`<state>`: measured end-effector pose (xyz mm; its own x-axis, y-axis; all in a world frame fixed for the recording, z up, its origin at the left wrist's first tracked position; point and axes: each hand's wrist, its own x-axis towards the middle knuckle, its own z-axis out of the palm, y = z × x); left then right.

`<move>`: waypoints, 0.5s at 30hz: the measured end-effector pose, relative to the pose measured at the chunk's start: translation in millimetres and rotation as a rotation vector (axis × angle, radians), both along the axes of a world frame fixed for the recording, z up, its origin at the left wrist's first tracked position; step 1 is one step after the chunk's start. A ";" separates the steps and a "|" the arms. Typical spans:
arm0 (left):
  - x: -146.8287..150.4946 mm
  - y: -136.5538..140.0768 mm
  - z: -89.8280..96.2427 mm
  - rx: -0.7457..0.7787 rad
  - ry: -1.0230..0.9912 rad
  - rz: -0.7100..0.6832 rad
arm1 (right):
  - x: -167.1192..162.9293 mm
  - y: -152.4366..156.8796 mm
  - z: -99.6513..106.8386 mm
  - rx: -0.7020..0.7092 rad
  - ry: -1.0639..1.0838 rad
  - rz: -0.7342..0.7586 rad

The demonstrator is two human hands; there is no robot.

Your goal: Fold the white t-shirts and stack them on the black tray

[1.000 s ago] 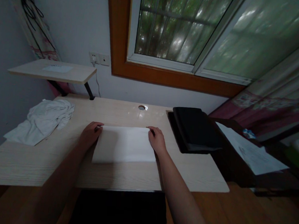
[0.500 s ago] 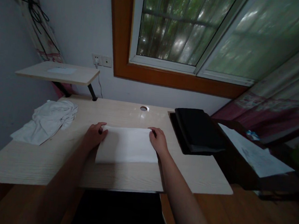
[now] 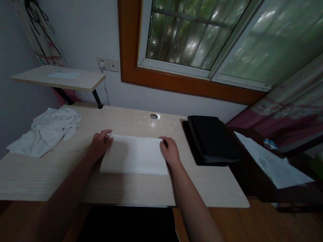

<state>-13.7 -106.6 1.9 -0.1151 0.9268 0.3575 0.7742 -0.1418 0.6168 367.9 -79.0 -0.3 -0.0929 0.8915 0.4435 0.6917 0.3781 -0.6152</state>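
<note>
A flat, folded white cloth (image 3: 135, 156) lies on the pale wood-grain desk (image 3: 60, 182), straight in front of me. At its far left corner, my left hand (image 3: 100, 144) has thumb and fingers closed on the edge. My right hand (image 3: 170, 150) pinches the far right corner in the same way, with the thumb on the near side. Shadow falls over the cloth's left half. Over to the left, a crumpled white cloth (image 3: 49, 128) rests in a loose heap, apart from both hands.
Black folder-like items (image 3: 212, 140) are stacked at the desk's right side. A raised shelf (image 3: 83, 80) stands at the back left on black legs. Beyond the right edge, a sheet of paper (image 3: 271, 160) lies on a dark surface. A round cable hole (image 3: 154, 116) is near the wall.
The view has shifted slightly to the right. Both hands keep their places at the far corners, and the folded cloth's near edge sits slightly farther from me.
</note>
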 end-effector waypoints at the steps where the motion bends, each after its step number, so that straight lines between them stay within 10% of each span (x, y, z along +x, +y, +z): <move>1: 0.1 0.9 -0.7 0.008 0.000 0.010 | 0.2 0.1 -0.2 -0.003 -0.001 0.003; 10: 0.4 -1.0 4.1 0.169 0.134 0.067 | -3.1 -6.9 7.1 0.066 -0.002 -0.021; 15: 29.2 -19.3 36.3 0.192 0.418 -0.180 | -36.0 -30.8 35.6 0.134 -0.082 0.110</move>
<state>15.5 -125.9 38.3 0.2301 0.8318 0.5052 0.9028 -0.3762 0.2083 331.9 -109.8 35.3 -0.2273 0.8071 0.5449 0.6873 0.5294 -0.4974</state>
